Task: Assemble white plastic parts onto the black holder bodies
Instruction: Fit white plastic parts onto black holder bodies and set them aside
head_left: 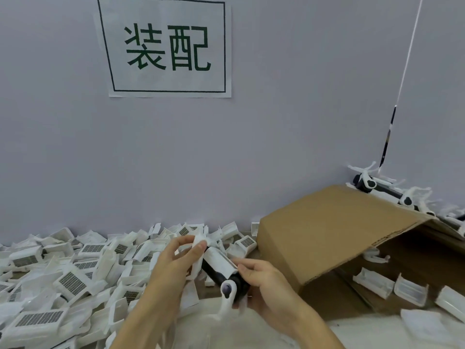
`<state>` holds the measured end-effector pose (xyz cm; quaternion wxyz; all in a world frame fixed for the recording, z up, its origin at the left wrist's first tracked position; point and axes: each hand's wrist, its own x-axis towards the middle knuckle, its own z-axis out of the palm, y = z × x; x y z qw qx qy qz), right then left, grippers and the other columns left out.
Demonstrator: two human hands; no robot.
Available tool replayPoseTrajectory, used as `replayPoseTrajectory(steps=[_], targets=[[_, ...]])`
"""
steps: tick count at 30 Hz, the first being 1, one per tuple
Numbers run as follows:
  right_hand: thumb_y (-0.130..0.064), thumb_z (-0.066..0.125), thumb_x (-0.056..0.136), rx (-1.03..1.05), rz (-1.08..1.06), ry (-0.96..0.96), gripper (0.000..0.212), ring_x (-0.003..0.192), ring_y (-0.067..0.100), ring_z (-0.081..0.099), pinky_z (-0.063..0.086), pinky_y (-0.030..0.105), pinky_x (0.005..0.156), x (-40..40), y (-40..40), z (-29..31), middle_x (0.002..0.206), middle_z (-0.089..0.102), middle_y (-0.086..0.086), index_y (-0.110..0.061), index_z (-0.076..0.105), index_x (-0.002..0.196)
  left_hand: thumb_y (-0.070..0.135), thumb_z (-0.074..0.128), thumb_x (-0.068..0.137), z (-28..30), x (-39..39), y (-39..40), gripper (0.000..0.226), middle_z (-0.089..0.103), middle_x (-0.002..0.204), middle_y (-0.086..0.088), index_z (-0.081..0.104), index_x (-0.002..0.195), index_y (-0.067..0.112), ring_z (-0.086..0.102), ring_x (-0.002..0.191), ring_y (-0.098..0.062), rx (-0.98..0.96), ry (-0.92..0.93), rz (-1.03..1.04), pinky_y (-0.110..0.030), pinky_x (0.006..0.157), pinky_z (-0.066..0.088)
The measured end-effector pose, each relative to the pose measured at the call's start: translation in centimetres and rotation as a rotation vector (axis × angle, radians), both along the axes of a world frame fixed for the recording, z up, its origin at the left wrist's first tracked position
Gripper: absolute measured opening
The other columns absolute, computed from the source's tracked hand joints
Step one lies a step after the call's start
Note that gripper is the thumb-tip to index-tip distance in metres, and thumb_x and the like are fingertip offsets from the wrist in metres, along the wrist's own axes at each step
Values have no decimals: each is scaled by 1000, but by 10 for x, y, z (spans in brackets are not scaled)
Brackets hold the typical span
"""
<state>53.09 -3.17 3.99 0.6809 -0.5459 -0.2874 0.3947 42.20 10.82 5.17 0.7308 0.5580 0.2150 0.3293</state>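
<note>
Black holder body point(218, 273), a stiff plastic tube, is held in the air over the table between both hands, and looks light and rigid, best gripped at its two ends. Left hand point(173, 258) pinches a white end cap point(199, 240) at the far end; right hand point(261, 280) curls round the near end, beside another white fitting point(227, 290). One body is in hand. Finished holders point(382, 190) lie behind the cardboard box point(327, 233), at least two. White grille parts point(73, 283) are heaped beyond counting.
</note>
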Motion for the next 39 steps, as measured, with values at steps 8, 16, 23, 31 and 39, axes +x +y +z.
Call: replayPoseTrajectory(steps=[8, 16, 23, 31, 39], targets=[[-51, 52, 94, -194, -164, -658, 29, 78, 5, 58, 48, 21, 69, -24, 10, 1, 83, 65, -11, -28, 68, 100, 37, 81, 82, 1, 3, 1, 26, 73, 97, -2, 61, 98, 30, 66, 88, -18, 128, 58, 324, -33, 68, 46], [-39, 61, 84, -307, -291, -794, 16, 61, 4, 57, 42, 15, 53, -38, 29, -28, 77, 65, -4, -24, 63, 85, 33, 82, 82, 1, 7, -4, 32, 67, 98, 2, 53, 95, 29, 65, 89, -18, 302, 198, 330, -36, 72, 50], [-9, 58, 99, 118, -509, 71, 12, 67, 27, 72, 61, 40, 63, -12, 20, -3, 82, 75, 15, -1, 68, 100, 13, 59, 97, 9, 12, -21, 13, 60, 99, 11, 58, 97, 26, 58, 100, -5, 535, 13, 511, -28, 77, 45], [-13, 40, 105, 514, -692, 329, 30, 87, 31, 67, 59, 26, 58, 64, -54, 87, 115, 61, 25, -4, 53, 131, 12, 56, 99, -3, 21, -32, 15, 66, 90, 4, 61, 91, 24, 65, 76, -17, 506, 247, 183, -13, 53, 44], [-26, 28, 108, 730, -882, 525, 44, 126, 38, 53, 57, 36, 87, 131, -103, 137, 145, 45, 21, -6, 39, 146, 14, 55, 98, -3, 25, -31, 15, 70, 85, -5, 60, 89, 25, 61, 64, -16, 492, 324, 51, -29, 63, 52]])
